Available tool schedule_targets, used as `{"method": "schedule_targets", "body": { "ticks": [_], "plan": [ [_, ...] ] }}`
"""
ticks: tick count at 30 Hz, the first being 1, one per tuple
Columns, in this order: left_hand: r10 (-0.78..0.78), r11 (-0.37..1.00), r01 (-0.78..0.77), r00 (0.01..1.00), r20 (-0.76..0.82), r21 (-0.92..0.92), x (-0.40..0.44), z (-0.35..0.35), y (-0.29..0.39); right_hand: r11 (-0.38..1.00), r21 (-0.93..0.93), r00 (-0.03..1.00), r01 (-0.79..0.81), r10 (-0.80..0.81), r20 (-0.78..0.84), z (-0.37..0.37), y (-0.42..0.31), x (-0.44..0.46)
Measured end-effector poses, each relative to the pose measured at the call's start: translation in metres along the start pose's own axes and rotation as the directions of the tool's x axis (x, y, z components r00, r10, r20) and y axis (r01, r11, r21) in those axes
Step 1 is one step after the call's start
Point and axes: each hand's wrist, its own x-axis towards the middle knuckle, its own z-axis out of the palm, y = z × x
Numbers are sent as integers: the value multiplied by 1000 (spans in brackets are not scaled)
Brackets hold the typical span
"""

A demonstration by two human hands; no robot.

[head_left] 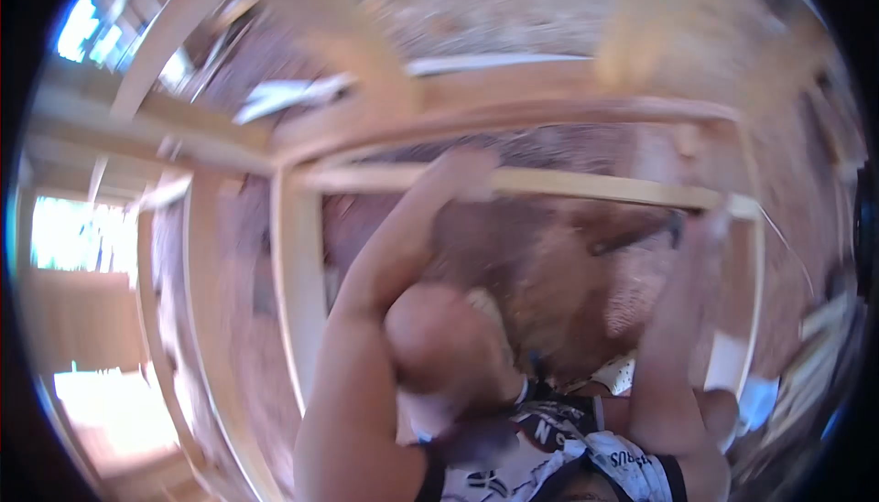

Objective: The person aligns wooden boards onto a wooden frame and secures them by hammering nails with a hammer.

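Observation:
A pale wooden bar (586,183) crosses a rectangular timber frame (291,273) in front of me. My left hand (469,171) is closed over the middle of this bar, its fingers smeared by motion. At the bar's right end, close to the frame's corner, is my right hand (707,220). Blur hides its fingers, so its grip cannot be made out. Beside my right wrist shows a dark hammer-like tool (641,233), seen against the reddish ground; whether it touches the hand is unclear.
More timber uprights (209,301) and beams stand to the left, with a bright opening (84,237) beyond. Another rail (513,116) runs past the bar. Stacked wood strips (815,356) lie at right. Reddish dirt (549,301) covers the ground.

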Motion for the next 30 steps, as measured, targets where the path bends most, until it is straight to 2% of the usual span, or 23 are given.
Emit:
{"method": "schedule_targets", "body": {
  "ticks": [1, 2, 3, 4, 5, 6, 7, 8, 10, 12, 16, 18, 19, 23, 25, 26, 28, 29, 30],
  "plan": [
    [-72, 997, 70, 994, 81, 23, 3, -9, 6, 999, 38, 984, -29, 35, -174, 25, -19, -7],
    [35, 999, -34, 999, -11, 30, 1, -7, 2, 994, 102, 937, -46, 78, -342, 62, -28, -31],
    [-41, 999, 39, 998, 45, 37, 3, -12, 4, 988, 138, 969, 75, -39, -246, 60, -24, -34],
    [-88, 995, 85, 995, 56, 54, 5, -22, 10, 990, 125, 959, 63, -26, -284, 67, -26, -19],
    [-138, 979, 120, 986, 98, 168, 13, -25, 7, 992, 112, 947, 51, -12, -321, 74, -30, -5],
    [-114, 979, 111, 993, 12, 172, 15, -17, -3, 984, 152, 926, 95, -32, -376, 81, -25, 6],
    [-137, 981, 142, 990, -43, 131, 13, -21, -2, 984, 154, 935, 92, -32, -354, 86, -23, 16],
    [-169, 986, 169, 985, -19, 5, 14, -26, -2, 984, 159, 944, 82, -25, -330, 92, -20, 25],
    [-161, 984, 167, 983, -93, 56, 32, -8, -29, 978, 157, 951, 136, -84, -298, 111, -24, 32],
    [-146, 986, 154, 982, -120, 59, 20, -28, -13, 995, 30, 956, 93, -81, -283, 119, -27, 41],
    [-115, 993, 119, 977, -178, 11, 12, -28, -5, 993, 55, 947, 100, -78, -311, 135, -30, 47],
    [-81, 996, 84, 949, -306, -3, 13, -12, -4, 991, 17, 949, 134, -124, -290, 139, -37, 35],
    [-1, 1000, -6, 958, -286, -23, 18, -10, -8, 991, 23, 950, 131, -119, -288, 140, -40, 37],
    [-77, 993, 58, 977, -197, -101, 18, -6, -6, 998, 55, 973, 25, -12, -229, 119, -27, 38],
    [124, 991, -84, 888, -443, 108, 28, 21, -30, 997, 59, 971, -44, 57, -232, 113, -19, 31],
    [116, 991, -76, 902, -415, 111, 20, 24, -29, 993, 2, 950, -118, 113, -290, 119, -29, 22],
    [142, 988, -152, 814, -563, 31, 15, 22, -18, 980, -42, 920, -193, 166, -356, 119, -26, 28],
    [147, 988, -152, 819, -554, 38, 12, 23, -16, 994, 26, 945, -105, 108, -310, 118, -18, 36],
    [189, 980, -182, 758, -625, 76, 9, 23, -13, 995, 97, 963, -15, 40, -266, 118, -13, 44]
  ]
}}
